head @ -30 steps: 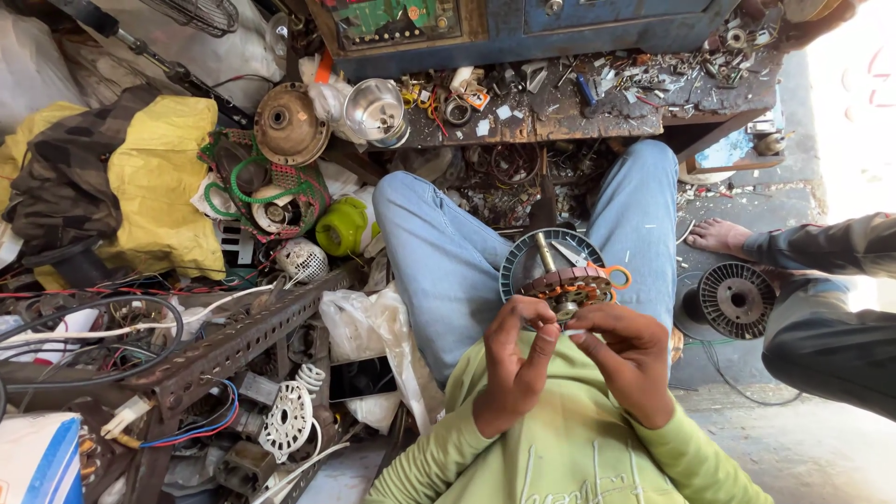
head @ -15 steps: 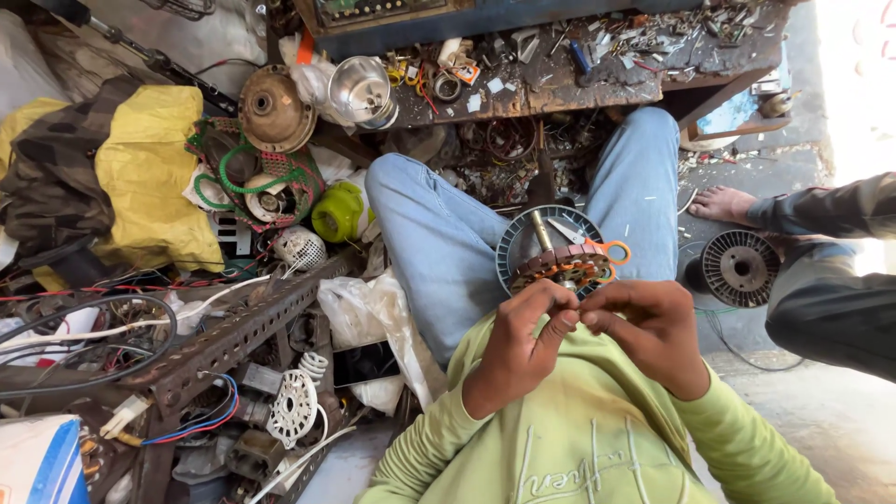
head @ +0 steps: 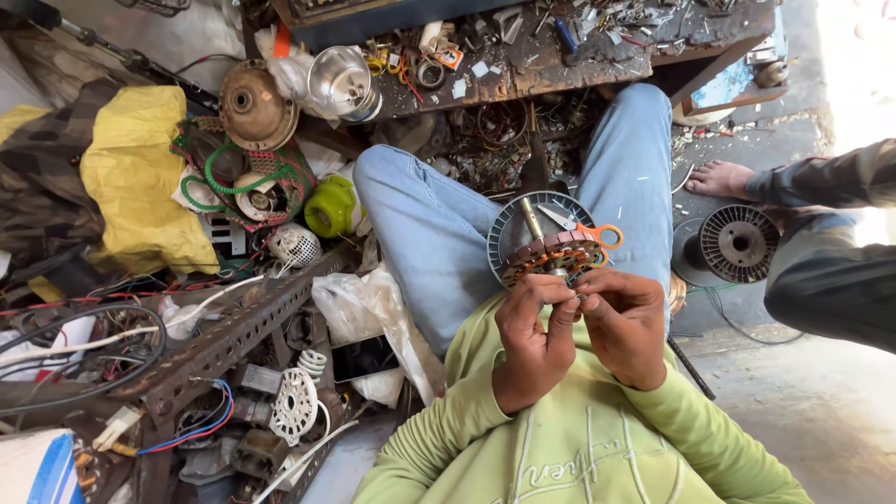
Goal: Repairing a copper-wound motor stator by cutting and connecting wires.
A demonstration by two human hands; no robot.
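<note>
Fingers of the left hand (head: 534, 338) and right hand (head: 623, 324) pinch fine wire at the near edge of a copper-wound motor coil (head: 551, 256) resting on the person's lap, beside orange scissors (head: 590, 230), its winding seemingly mostly complete.

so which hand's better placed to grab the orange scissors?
Right, probably. The scissors lie on the round plate just above the right hand, on its side. The left hand sits farther over, its fingers at the copper windings.

Cluttered wooden workbench (head: 597, 70) over sunlit concrete floor (head: 812, 411).
</note>
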